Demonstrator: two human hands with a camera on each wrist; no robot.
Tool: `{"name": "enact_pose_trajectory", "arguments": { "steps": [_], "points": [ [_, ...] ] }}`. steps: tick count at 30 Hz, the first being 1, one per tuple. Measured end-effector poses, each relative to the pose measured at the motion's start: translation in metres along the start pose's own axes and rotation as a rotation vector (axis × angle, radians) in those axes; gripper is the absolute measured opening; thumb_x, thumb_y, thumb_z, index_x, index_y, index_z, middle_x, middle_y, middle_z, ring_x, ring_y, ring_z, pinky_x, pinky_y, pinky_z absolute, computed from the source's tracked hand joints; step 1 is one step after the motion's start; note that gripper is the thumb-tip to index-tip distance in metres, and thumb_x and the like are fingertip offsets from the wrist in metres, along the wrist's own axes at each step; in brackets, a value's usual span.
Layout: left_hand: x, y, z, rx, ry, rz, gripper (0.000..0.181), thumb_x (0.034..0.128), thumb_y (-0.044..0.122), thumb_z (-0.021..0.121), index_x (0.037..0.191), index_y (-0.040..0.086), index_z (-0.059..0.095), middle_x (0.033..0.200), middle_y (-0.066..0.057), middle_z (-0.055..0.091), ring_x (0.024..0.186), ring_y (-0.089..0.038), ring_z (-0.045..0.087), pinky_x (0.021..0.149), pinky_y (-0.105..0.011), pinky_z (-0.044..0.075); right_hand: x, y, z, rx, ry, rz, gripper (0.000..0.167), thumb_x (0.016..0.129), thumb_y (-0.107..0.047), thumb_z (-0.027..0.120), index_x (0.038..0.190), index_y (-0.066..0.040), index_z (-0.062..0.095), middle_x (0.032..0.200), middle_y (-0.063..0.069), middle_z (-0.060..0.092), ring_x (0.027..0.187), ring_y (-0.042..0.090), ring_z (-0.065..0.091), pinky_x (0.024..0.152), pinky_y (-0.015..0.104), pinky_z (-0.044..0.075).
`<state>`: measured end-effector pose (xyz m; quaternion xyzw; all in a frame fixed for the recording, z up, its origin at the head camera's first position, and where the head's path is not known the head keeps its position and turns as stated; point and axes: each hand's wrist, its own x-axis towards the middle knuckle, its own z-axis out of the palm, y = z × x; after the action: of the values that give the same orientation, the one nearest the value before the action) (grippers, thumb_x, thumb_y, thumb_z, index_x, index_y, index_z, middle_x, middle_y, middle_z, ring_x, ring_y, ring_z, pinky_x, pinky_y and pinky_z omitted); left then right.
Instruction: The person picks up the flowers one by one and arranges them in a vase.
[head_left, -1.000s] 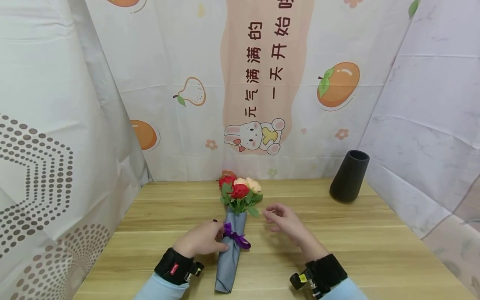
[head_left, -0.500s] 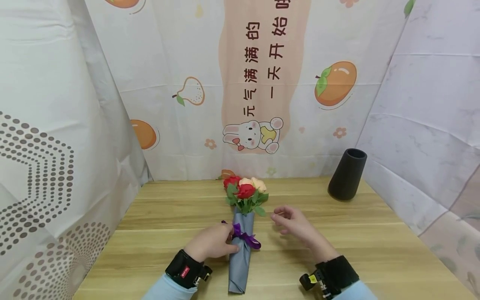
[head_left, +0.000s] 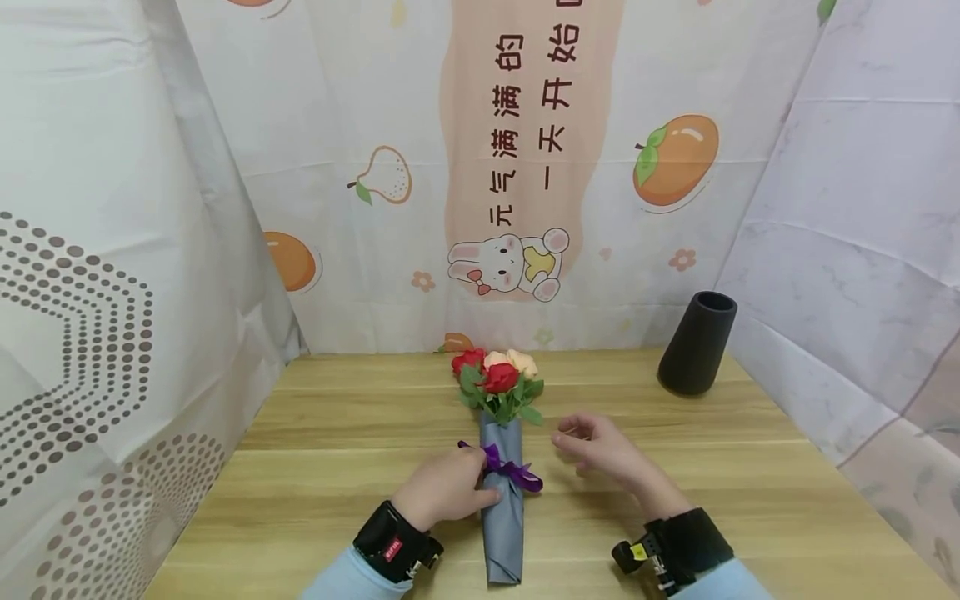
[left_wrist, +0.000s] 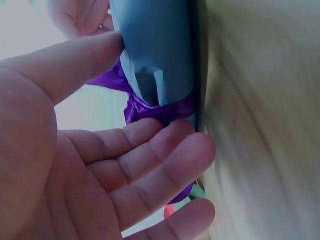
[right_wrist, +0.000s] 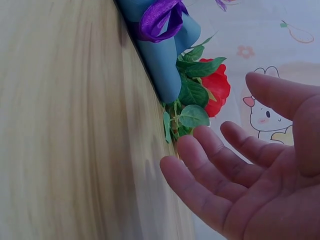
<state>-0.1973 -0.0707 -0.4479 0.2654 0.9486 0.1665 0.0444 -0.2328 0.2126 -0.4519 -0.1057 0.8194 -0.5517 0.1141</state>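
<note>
So your left hand (head_left: 447, 488), loosely spread, touches the bouquet (head_left: 512, 448), right hand (head_left: 604, 450) also spread nearby; black vase (head_left: 695, 348) sits back right on the desk (head_left: 337, 429).

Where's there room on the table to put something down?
The wooden table has bare room between the rose bouquet and black vase, beyond the right hand, and between the left hand and the dotted cloth. The middle is crowded: bouquet and both hands.

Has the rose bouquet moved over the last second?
Yes. In the head view, the rose bouquet has shifted right, closer to the black vase, with its wrapped lower end moving most.
</note>
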Motion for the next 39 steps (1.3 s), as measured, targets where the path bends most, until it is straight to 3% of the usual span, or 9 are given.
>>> {"name": "enact_pose_trajectory", "arguments": {
  "steps": [5,11,14,21,27,33,39],
  "points": [
    [0.001,0.009,0.002,0.033,-0.004,-0.012,0.047,0.0885,0.048,0.075,0.108,0.005,0.069,0.082,0.006,0.053,0.067,-0.01,0.051,0.057,-0.029,0.044,-0.002,0.0,-0.006,-0.002,-0.006,0.011,0.049,0.099,-0.027,0.068,0.128,0.011,0.055,0.109,0.021,0.064,0.097,0.034,0.065,0.076,0.047,0.058],
    [-0.001,0.008,0.0,0.014,-0.002,-0.026,0.044,0.0883,0.048,0.075,0.105,0.008,0.069,0.081,0.005,0.055,0.068,-0.01,0.052,0.056,-0.029,0.044,-0.004,-0.003,-0.01,0.004,0.005,0.014,0.046,0.1,-0.028,0.068,0.127,0.007,0.057,0.108,0.023,0.063,0.095,0.035,0.065,0.075,0.047,0.058],
    [-0.004,0.005,-0.006,-0.028,0.009,-0.025,0.043,0.0884,0.046,0.076,0.107,0.008,0.07,0.087,0.004,0.062,0.072,-0.008,0.054,0.059,-0.028,0.046,-0.005,-0.006,-0.013,0.001,0.023,-0.002,0.048,0.1,-0.029,0.068,0.128,0.008,0.056,0.109,0.023,0.062,0.098,0.036,0.064,0.077,0.048,0.058],
    [-0.011,-0.009,-0.026,-0.12,0.037,-0.055,0.04,0.0914,0.041,0.075,0.109,0.005,0.069,0.085,0.001,0.066,0.066,-0.009,0.056,0.054,-0.029,0.047,-0.01,-0.017,-0.028,-0.015,0.09,-0.036,0.048,0.099,-0.031,0.069,0.129,0.004,0.057,0.112,0.019,0.065,0.105,0.037,0.063,0.082,0.047,0.058],
    [-0.021,-0.021,-0.046,-0.149,0.073,-0.101,0.049,0.0942,0.042,0.072,0.125,0.004,0.065,0.107,-0.01,0.071,0.087,-0.02,0.066,0.07,-0.039,0.055,-0.018,-0.028,-0.036,-0.035,0.134,-0.117,0.048,0.099,-0.03,0.069,0.13,0.004,0.057,0.115,0.017,0.065,0.106,0.036,0.064,0.082,0.043,0.058],
    [-0.028,-0.031,-0.061,-0.242,0.113,-0.109,0.049,0.096,0.04,0.071,0.129,0.006,0.062,0.108,-0.009,0.068,0.091,-0.021,0.065,0.076,-0.042,0.055,-0.025,-0.041,-0.033,-0.141,0.176,-0.193,0.045,0.097,-0.032,0.073,0.127,-0.001,0.061,0.116,0.013,0.065,0.102,0.029,0.067,0.081,0.035,0.057],
    [-0.031,-0.034,-0.07,-0.316,0.177,-0.045,0.047,0.0964,0.039,0.071,0.128,0.006,0.062,0.11,-0.004,0.068,0.093,-0.016,0.064,0.078,-0.038,0.054,-0.032,-0.055,-0.02,-0.335,0.208,-0.319,0.045,0.094,-0.034,0.076,0.128,-0.008,0.063,0.122,0.01,0.066,0.108,0.029,0.066,0.086,0.044,0.057]
  ]
}}
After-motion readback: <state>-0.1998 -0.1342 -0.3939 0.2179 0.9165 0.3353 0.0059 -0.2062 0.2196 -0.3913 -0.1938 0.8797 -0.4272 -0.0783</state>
